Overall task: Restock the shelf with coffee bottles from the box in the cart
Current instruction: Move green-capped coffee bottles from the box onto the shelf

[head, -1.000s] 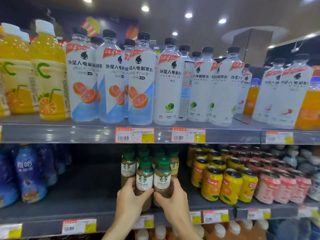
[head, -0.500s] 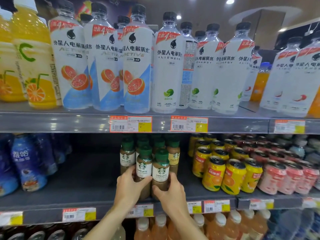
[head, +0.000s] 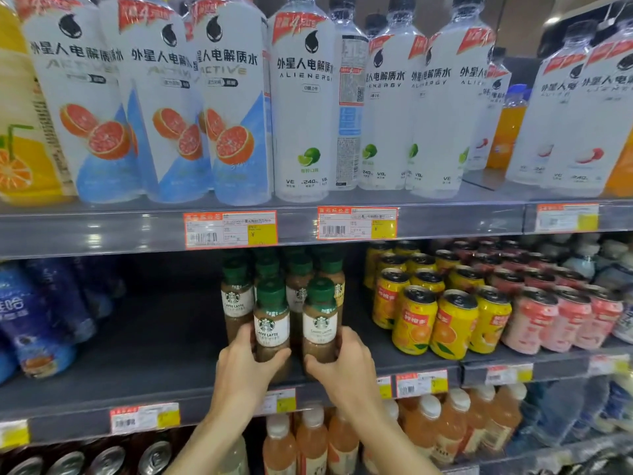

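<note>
— What are my hands doing?
— Left hand point(head: 245, 368) grips one green-capped brown latte bottle point(head: 272, 323); right hand point(head: 346, 368) grips its twin point(head: 320, 322). I see both standing at the dark grey shelf point(head: 144, 354) front, yellow cans point(head: 414, 320) beside.

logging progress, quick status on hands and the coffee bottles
Left hand grips left front coffee bottle. Right hand grips right front coffee bottle. Both on middle shelf; nothing blocking.

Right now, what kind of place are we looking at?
Most likely a supermarket or convenience store drinks aisle. Grey shelves are packed with rows of bottles and cans, and orange barcode price tags line the shelf edges. Both hands hold coffee bottles at the middle shelf's front.
</note>
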Motion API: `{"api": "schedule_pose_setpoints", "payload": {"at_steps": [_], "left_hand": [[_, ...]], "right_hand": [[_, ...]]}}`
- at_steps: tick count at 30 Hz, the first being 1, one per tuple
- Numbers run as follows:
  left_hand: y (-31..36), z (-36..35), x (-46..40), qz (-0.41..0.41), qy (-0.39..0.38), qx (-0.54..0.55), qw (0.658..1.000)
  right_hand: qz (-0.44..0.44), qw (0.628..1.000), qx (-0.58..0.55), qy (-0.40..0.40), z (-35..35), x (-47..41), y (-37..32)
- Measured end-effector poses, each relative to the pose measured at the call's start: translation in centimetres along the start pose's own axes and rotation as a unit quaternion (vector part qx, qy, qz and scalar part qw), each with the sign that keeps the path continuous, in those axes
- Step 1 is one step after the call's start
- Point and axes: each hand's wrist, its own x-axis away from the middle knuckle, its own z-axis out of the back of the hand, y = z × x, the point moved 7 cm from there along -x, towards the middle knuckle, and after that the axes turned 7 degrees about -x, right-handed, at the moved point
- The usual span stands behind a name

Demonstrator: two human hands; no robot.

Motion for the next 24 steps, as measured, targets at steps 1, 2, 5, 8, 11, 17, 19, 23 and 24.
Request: {"api": "schedule_pose_setpoints", "payload": {"at_steps": [1, 2, 5, 8, 11, 17, 19, 23, 24], "left_hand": [[0.0, 0.0, -0.1, -0.002, -0.003, -0.005, 1.0], [-0.1, -0.1, -0.2, -0.002, -0.007, -0.006, 1.0], [-0.2, -0.3, -0.2, 0.005, -0.017, -0.007, 1.0], [-0.1, -0.7, -0.2, 0.011, -0.023, 0.004, 1.0], [0.4, -1.2, -0.1, 0.009, -0.025, 0.01, 1.0], [1.6, -1.5, 0.4, -0.001, -0.022, 0.015, 1.0], [1.8, -1.5, 0.5, -0.001, -0.022, 0.01, 1.0], [2.0, -1.8, 0.5, 0.003, -0.024, 0.012, 1.0], [2.0, -2.0, 0.5, 0.003, -0.023, 0.013, 1.0]], "right_hand": [[0.0, 1.0, 0.006, 0.006, 0.6, -0.1, 0.4], [-0.002, 1.0, 0.011, 0.012, 1.2, -0.3, 0.8], [-0.013, 1.0, 0.009, 0.016, 2.4, -1.3, 1.6], [-0.021, 1.0, 0.002, 0.003, 2.1, -2.2, 1.7], [-0.02, 1.0, -0.005, 0.001, 1.7, -2.6, 1.6], [-0.021, 1.0, 0.01, -0.005, 1.4, -3.1, 1.5], [-0.027, 1.0, 0.012, -0.007, 1.2, -3.3, 1.6], [-0.053, 0.998, 0.022, -0.013, 0.9, -3.9, 1.8], [-0.058, 0.998, 0.024, -0.013, 0.9, -4.0, 1.8]]}}
